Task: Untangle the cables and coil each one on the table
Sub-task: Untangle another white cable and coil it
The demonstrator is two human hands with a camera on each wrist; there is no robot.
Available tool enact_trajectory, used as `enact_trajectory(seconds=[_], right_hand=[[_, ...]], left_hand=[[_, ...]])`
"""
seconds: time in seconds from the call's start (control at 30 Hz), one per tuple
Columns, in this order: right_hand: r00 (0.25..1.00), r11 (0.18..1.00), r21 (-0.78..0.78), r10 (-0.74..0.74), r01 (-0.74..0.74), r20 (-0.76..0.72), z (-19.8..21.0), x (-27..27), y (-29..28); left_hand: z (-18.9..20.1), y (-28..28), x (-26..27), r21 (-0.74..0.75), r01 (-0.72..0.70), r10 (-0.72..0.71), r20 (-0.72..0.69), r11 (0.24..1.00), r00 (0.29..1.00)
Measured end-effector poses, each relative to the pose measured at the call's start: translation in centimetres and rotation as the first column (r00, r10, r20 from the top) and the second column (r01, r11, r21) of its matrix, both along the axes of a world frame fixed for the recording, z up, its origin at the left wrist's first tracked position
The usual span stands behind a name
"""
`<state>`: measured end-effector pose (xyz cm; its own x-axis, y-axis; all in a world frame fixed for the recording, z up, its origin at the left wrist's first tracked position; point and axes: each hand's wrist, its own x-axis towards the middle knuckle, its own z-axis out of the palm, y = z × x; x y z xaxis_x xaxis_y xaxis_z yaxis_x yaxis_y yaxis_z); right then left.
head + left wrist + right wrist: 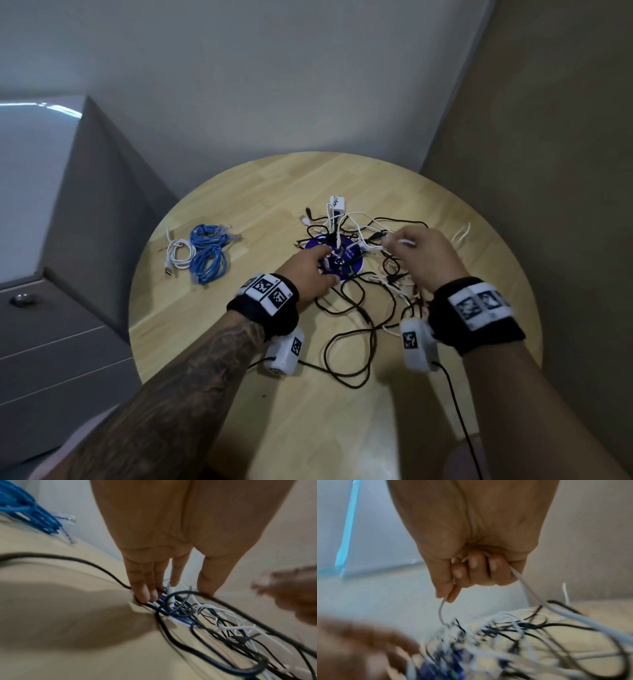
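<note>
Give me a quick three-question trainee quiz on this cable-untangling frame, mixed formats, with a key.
1. True or false: the right hand grips a white cable.
2. Which coiled cables lie left of the tangle? A) blue and white B) red and black C) none
3. Fill in: the left hand's fingers press straight down on the tangle over a ____ round disc.

Key: 1 true; 2 A, the blue coils and white coil; 3 purple.
</note>
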<state>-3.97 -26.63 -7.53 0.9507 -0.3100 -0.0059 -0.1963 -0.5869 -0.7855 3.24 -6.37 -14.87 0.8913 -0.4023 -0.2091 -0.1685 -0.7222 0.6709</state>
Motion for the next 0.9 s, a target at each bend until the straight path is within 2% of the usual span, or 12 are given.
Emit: enact_trajectory(seconds=[0.1,0.2,0.27,0.33,0.47,0.53,0.57,0.63,0.67,0.7,0.77,0.9], right_hand=[[0.996,0.854,0.520,-0.028,-0.019,0.083,2.5,-0.4,0.9],[0.991,0.635,0.764,0.020,-0.116,0.134,4.2,-0.8,2.1],[0.981,0.475,0.860,0.049,-0.187,0.187,4.9,-1.0,3.0],[0.968,0.333,0.909,0.045,-0.249,0.248,5.6,-1.1,3.9],[0.921,0.161,0.916,-0.073,-0.367,0.382,7.2,-1.4,4.2],[0.905,0.190,0.906,-0.134,-0.377,0.404,7.7,-1.5,3.5],[0.899,0.275,0.890,-0.149,-0.363,0.413,7.8,-1.5,3.1],[0.892,0.637,0.723,-0.120,-0.267,0.435,7.2,-1.7,2.1],[0.901,0.840,0.506,-0.050,-0.195,0.431,6.6,-1.9,1.8],[0.919,0.957,0.243,0.051,-0.156,0.390,5.9,-2.0,1.7],[0.948,0.965,-0.096,0.257,-0.243,0.186,4.6,-2.2,1.9],[0.928,0.907,-0.202,0.370,-0.369,-0.036,3.8,-2.4,3.1]], left_hand=[[1.0,0.1,-0.7,0.016,-0.059,0.055,0.189,0.998,0.980],[3.2,-0.7,-2.3,-0.261,0.032,0.067,0.363,0.965,0.929],[4.8,-1.6,-3.8,-0.474,0.159,-0.071,0.199,0.866,0.977],[5.4,-2.5,-5.3,-0.586,0.186,-0.245,-0.023,0.789,0.969],[3.3,-3.0,-6.9,-0.555,0.271,-0.337,-0.019,0.786,0.941],[3.3,-2.8,-7.2,-0.636,0.172,-0.277,-0.069,0.753,0.958],[3.8,-2.7,-7.2,-0.685,0.099,-0.233,-0.106,0.722,0.967],[4.9,-2.1,-6.8,-0.758,-0.026,-0.130,-0.146,0.652,0.981],[5.4,-1.7,-6.5,-0.777,-0.054,-0.086,-0.138,0.627,0.987],[5.9,-1.4,-6.2,-0.794,-0.062,-0.055,-0.119,0.604,0.991],[6.5,-0.9,-5.9,-0.816,-0.052,-0.019,-0.077,0.576,0.997],[6.7,-0.2,-5.5,-0.863,-0.157,0.075,-0.138,0.481,0.988]])
